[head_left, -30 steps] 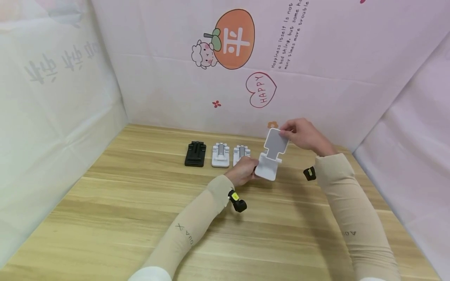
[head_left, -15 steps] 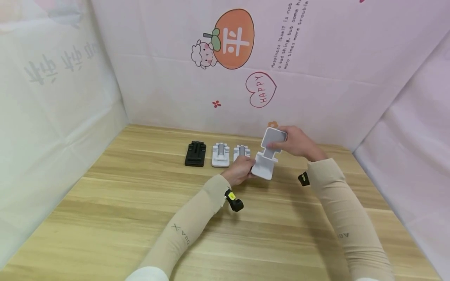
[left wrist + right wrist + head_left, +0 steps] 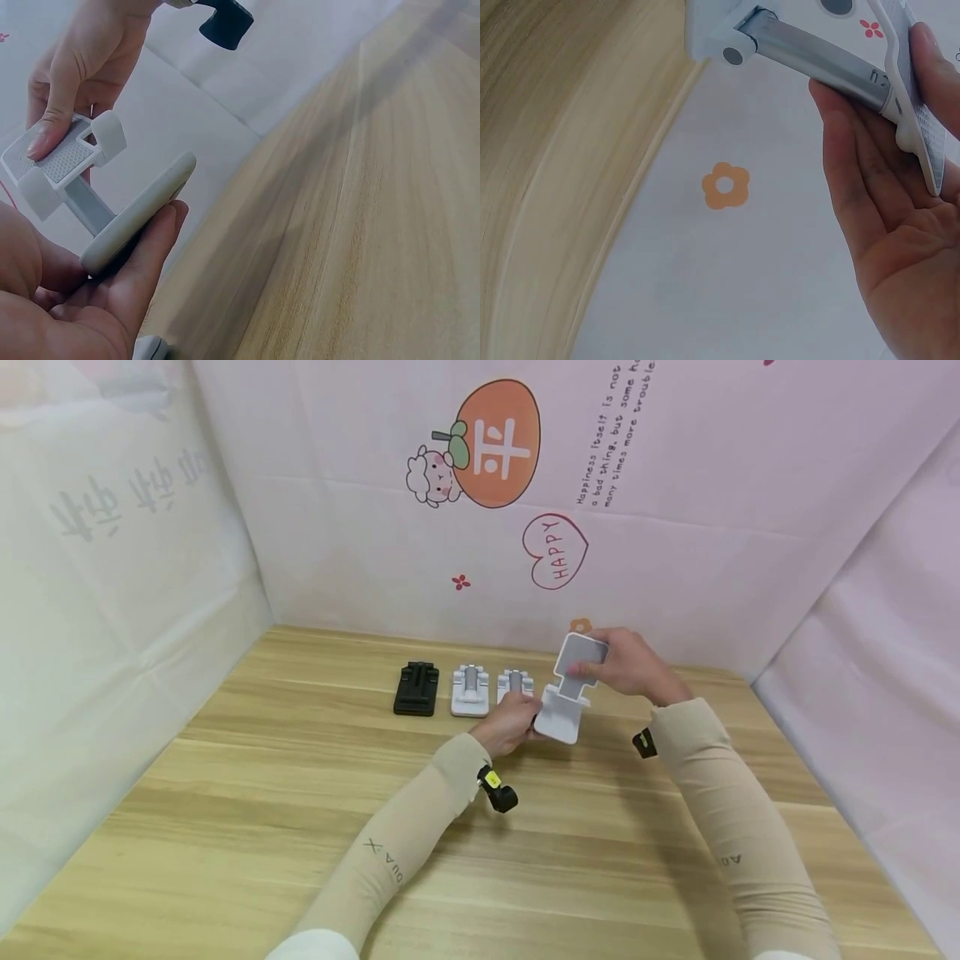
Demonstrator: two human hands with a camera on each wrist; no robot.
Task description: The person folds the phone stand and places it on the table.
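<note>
**Both hands on a white phone stand**

A white phone stand is held just above the wooden table, right of three folded stands. The left hand grips its base with curled fingers; the right hand pinches the raised grey back plate, thumb on its face.

The white phone stand now sits lower and closer to the folded white stand, its back plate pushed down on the neck; the right hand has dropped with it.
</note>
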